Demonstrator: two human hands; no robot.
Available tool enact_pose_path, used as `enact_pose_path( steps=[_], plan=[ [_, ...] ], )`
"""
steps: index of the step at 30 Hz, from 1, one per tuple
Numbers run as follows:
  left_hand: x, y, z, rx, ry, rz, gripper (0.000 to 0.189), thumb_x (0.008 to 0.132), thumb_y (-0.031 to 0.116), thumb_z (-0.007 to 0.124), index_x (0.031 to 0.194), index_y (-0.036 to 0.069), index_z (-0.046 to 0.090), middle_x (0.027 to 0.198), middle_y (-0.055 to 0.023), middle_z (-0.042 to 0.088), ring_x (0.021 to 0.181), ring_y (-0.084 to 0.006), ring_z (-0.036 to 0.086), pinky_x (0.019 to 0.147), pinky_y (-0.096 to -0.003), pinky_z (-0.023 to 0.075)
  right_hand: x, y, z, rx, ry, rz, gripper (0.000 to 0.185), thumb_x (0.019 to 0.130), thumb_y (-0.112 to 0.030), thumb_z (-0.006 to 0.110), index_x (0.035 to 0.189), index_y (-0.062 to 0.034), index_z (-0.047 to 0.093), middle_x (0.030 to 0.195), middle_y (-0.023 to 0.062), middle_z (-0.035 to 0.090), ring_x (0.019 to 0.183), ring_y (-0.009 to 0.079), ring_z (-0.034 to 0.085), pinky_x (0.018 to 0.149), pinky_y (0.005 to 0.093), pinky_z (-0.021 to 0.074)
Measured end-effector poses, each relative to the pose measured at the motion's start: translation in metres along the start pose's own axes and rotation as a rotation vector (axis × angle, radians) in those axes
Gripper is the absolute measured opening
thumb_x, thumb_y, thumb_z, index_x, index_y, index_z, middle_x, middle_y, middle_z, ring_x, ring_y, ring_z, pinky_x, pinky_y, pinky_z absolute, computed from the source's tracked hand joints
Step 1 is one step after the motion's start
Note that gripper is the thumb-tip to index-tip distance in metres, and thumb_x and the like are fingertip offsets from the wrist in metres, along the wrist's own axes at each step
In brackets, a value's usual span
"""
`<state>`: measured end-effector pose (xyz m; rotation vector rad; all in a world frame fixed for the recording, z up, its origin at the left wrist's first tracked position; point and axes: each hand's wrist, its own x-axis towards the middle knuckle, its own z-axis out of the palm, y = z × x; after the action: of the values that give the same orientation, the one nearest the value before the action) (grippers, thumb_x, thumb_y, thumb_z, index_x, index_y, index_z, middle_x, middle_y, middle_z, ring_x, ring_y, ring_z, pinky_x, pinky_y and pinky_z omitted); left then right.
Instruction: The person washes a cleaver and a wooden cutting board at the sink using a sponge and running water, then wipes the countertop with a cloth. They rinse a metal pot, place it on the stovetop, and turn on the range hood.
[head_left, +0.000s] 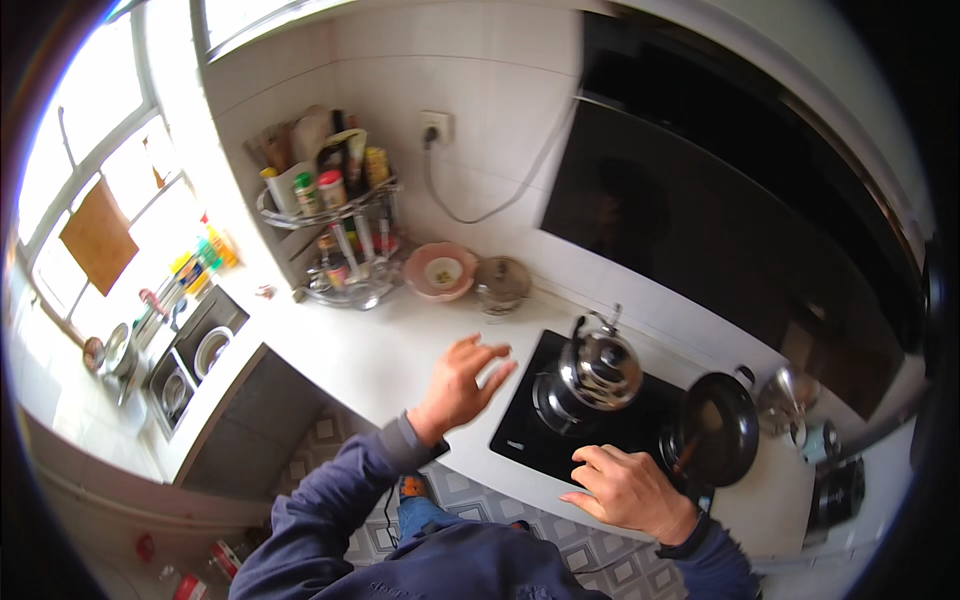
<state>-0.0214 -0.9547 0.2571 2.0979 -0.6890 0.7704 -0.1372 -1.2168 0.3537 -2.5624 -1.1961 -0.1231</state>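
Observation:
My left hand (461, 386) is raised over the white countertop (352, 360), left of the black gas hob (517, 420); its fingers are apart and it holds nothing. Over the hob's front edge is my right hand (622, 487), fingers loosely bent and spread, nothing in it. A shiny metal kettle (604, 367) with a dark handle stands on the hob's left burner, between and beyond my hands. On the right burner sits a black frying pan (720, 427), tilted in view, with a long utensil apparently in it.
Behind the counter stand a pink bowl (422, 259) holding a small white bowl, a lidded glass pot (504, 289) and a corner rack (300, 217) with bottles and utensils. A double sink (191, 341) lies at left, a dark range hood (712, 187) above, a black pot (836, 495) far right.

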Motion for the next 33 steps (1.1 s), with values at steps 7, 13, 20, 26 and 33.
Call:
enact_pose_path(
  steps=[7,13,20,26,33],
  plan=[
    [0.063,-0.174,-0.148,0.167,0.432,-0.154,0.013,0.089,0.014,0.075,0.098,0.004,0.073,0.089,-0.0136,0.072,0.082,-0.0295,0.067,0.074,-0.0373,0.053,0.16,0.003,0.093,0.176,0.016,0.132,0.031,0.081,-0.025,0.081,0.098,-0.0005,0.069,0.114,0.0153,0.064,0.094,0.0322,0.069,0.074,0.0394,0.0581],
    [0.104,-0.324,-0.288,0.298,0.75,-0.25,0.018,0.092,0.016,0.073,0.103,0.003,0.073,0.09,-0.0127,0.072,0.082,-0.0249,0.068,0.073,-0.0357,0.0529,0.337,-0.012,0.155,0.282,0.103,0.114,0.029,0.083,-0.023,0.079,0.099,-0.0015,0.07,0.113,0.0135,0.066,0.093,0.0324,0.069,0.077,0.0398,0.0572],
    [0.147,-0.422,-0.372,0.359,0.661,-0.386,0.027,0.094,0.027,0.071,0.109,0.004,0.072,0.1,-0.0142,0.074,0.087,-0.025,0.071,0.078,-0.0339,0.0552,0.422,-0.011,0.181,0.343,0.009,0.137,0.026,0.085,-0.023,0.077,0.099,-0.0028,0.069,0.103,0.0107,0.068,0.09,0.0327,0.068,0.075,0.0405,0.0553],
    [0.165,-0.431,-0.362,0.295,0.543,-0.201,0.038,0.088,0.022,0.074,0.119,0.0,0.067,0.099,-0.0136,0.073,0.078,-0.0267,0.069,0.075,-0.0364,0.0562,0.445,0.003,0.192,0.329,-0.042,0.205,0.027,0.086,-0.025,0.076,0.099,-0.0032,0.069,0.099,0.0118,0.069,0.088,0.034,0.067,0.075,0.0421,0.0544],
    [0.186,-0.432,-0.371,0.297,0.473,-0.486,0.046,0.088,0.025,0.074,0.124,-0.001,0.065,0.099,-0.0133,0.076,0.085,-0.0277,0.073,0.077,-0.0382,0.0557,0.451,0.005,0.208,0.314,-0.068,0.249,0.028,0.087,-0.027,0.074,0.1,-0.0031,0.069,0.099,0.0126,0.069,0.089,0.0341,0.067,0.077,0.0426,0.0544]
  ],
)
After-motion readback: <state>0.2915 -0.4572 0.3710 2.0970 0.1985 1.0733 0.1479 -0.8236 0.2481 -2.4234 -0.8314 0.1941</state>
